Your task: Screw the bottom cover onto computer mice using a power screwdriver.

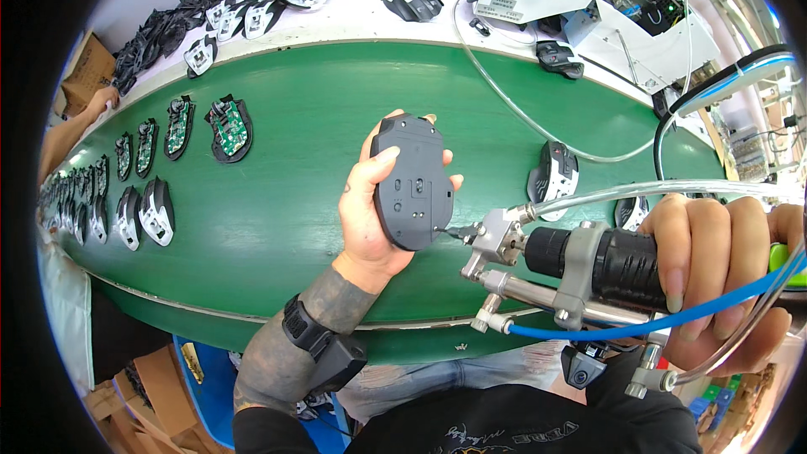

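My left hand (363, 223) is closed around a black computer mouse (412, 172), its flat underside turned up. The thumb lies along the left edge, and fingertips show past the right edge. In my right hand (714, 273) is a black powered screwdriver (622, 269) with a metal head, clear hoses and a blue air line. Its thin tip meets the mouse's underside near the lower right edge; whether it sits in a screw hole I cannot tell. Right of the mouse, a black and silver mouse shell (555, 176) lies on the green belt, partly behind the hose.
Mouse halves with green circuit boards (229, 129) and silver shells (157, 212) line the green belt (311, 118) at left. A white shelf (353, 21) behind holds shells and black parts. A screw-feeding machine (639, 8) stands far right. Another person's hand (102, 101) shows at left.
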`<state>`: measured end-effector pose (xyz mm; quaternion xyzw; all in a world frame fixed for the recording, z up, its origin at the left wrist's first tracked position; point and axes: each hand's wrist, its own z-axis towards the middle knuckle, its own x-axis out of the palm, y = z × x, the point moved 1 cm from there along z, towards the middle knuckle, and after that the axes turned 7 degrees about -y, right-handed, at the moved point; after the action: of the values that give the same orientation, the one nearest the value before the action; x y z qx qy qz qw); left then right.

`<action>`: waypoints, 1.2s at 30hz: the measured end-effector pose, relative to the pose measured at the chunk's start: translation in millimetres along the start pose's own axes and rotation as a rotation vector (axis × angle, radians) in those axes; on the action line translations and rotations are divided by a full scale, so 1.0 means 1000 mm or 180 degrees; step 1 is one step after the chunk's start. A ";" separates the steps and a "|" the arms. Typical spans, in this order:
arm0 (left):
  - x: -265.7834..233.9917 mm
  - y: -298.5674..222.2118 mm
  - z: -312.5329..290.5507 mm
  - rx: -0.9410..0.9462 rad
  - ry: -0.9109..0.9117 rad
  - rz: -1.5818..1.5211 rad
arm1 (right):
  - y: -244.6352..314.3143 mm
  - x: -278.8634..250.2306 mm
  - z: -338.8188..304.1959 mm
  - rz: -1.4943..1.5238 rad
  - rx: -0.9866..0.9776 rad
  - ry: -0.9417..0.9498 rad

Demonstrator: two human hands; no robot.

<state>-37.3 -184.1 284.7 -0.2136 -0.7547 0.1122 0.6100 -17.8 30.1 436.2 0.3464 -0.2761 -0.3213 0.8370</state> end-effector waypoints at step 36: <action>-0.003 -0.001 -0.019 -0.0343 0.0025 0.0231 | 0.015 0.046 0.009 0.0266 0.0858 -0.0429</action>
<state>-18.7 -187.7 286.7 -0.2738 -0.7490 0.0926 0.5962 10.7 0.9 463.6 0.4214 -0.3864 -0.2688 0.7751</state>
